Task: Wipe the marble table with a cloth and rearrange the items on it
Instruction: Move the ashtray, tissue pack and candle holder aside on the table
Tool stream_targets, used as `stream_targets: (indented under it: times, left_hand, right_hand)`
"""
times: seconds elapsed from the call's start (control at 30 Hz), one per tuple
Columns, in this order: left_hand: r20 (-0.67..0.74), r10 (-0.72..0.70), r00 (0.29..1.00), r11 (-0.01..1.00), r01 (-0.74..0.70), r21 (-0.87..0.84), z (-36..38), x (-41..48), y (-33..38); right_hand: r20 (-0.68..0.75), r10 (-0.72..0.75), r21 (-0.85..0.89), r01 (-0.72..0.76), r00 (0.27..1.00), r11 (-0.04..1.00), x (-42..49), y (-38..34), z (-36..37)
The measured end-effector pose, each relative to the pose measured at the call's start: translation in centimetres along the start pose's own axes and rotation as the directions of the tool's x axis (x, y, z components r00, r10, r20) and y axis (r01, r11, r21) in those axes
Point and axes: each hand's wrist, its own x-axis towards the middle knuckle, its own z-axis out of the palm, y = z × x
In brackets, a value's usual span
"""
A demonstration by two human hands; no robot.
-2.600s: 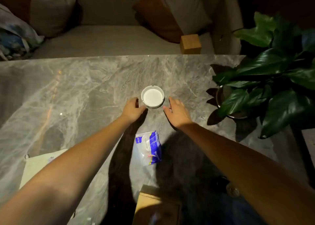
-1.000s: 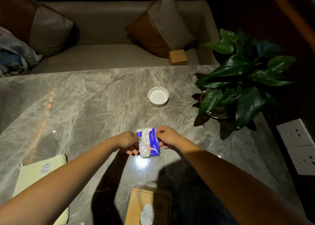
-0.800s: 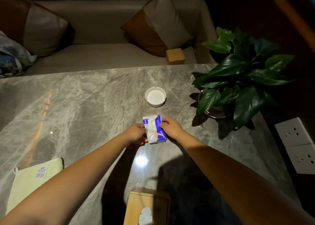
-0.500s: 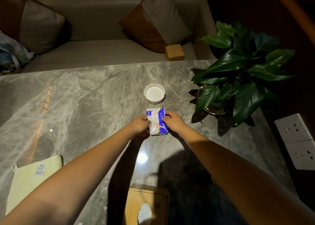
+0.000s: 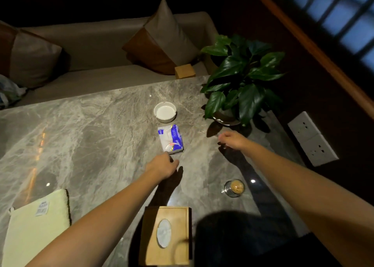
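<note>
A blue and white tissue packet (image 5: 171, 139) lies flat on the grey marble table (image 5: 91, 129), just in front of a round white ashtray (image 5: 165, 112). My left hand (image 5: 163, 165) hovers just below the packet, fingers loosely curled, holding nothing. Off to the right of the packet, near the plant's pot, my right hand (image 5: 232, 139) is also empty with relaxed fingers. A pale yellow cloth (image 5: 36, 224) lies at the near left of the table.
A potted plant (image 5: 240, 78) stands at the table's far right. A wooden tissue box (image 5: 167, 235) sits at the near edge, a small glass jar of toothpicks (image 5: 234, 187) to its right. A sofa with cushions lies beyond the table; wall sockets (image 5: 311, 138) at right.
Both hands slid the packet forward to just before the ashtray, then let go of it. The left hand drew back toward me and the right hand moved off to the right.
</note>
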Motion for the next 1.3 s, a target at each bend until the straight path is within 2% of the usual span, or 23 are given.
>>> stream_targets:
  times: [0.07,0.17,0.23,0.3,0.37,0.47,0.53,0.63,0.77,0.83,1.07,1.2,1.3]
  left_hand:
    - [0.038,0.083,0.996,0.995,-0.08,-0.064,1.0,-0.3,2.1]
    - [0.199,0.156,0.967,0.97,-0.113,-0.215,3.4,-1.3,6.0]
    - [0.321,0.177,0.93,0.944,-0.067,-0.324,5.6,-2.1,8.3]
    - [0.454,0.169,0.875,0.917,0.029,-0.397,7.6,-3.1,10.0]
    - [0.529,0.168,0.832,0.929,0.045,-0.366,9.4,-3.6,10.9]
    - [0.466,0.231,0.854,0.962,-0.128,-0.242,11.3,-3.1,11.6]
    - [0.43,0.256,0.866,0.959,-0.172,-0.225,11.5,-2.5,12.0]
    - [0.428,0.259,0.866,0.947,-0.14,-0.288,11.1,-1.6,12.4]
    - [0.414,0.19,0.89,0.892,0.019,-0.451,9.7,-0.1,12.7]
    - [0.399,0.184,0.899,0.86,0.05,-0.509,9.1,0.8,12.7]
    - [0.369,0.164,0.915,0.85,0.058,-0.523,8.4,2.3,13.1]
    - [0.338,0.157,0.928,0.857,0.042,-0.514,8.7,1.9,13.4]
    - [0.322,0.171,0.931,0.888,-0.004,-0.46,8.6,1.2,13.9]
  right_hand:
    - [-0.014,0.019,0.026,-0.018,1.0,0.999,-2.3,1.8,-1.4]
    - [0.032,0.113,0.097,-0.116,0.993,0.988,-6.0,4.8,-2.0]
    - [0.118,0.221,0.209,-0.242,0.968,0.947,-8.1,6.9,-1.9]
    - [0.196,0.298,0.2,-0.336,0.934,0.92,-9.3,9.1,-1.5]
    - [0.264,0.306,0.22,-0.366,0.915,0.904,-10.2,11.1,-0.9]
    - [0.295,0.244,0.264,-0.324,0.924,0.908,-11.0,12.8,0.0]
    - [0.27,0.218,0.29,-0.295,0.938,0.91,-11.0,13.1,0.3]
    - [0.241,0.202,0.289,-0.269,0.949,0.919,-10.0,12.6,0.0]
    - [0.175,0.161,0.318,-0.21,0.971,0.925,-7.6,11.1,-0.7]
    - [0.133,0.131,0.343,-0.169,0.982,0.924,-6.3,10.7,-0.8]
    - [0.076,0.092,0.414,-0.115,0.993,0.903,-3.7,10.5,-0.4]
    - [0.083,0.153,0.343,-0.173,0.985,0.923,-4.8,9.8,-0.5]
    - [0.093,0.203,0.382,-0.223,0.975,0.897,-5.7,9.3,-0.5]
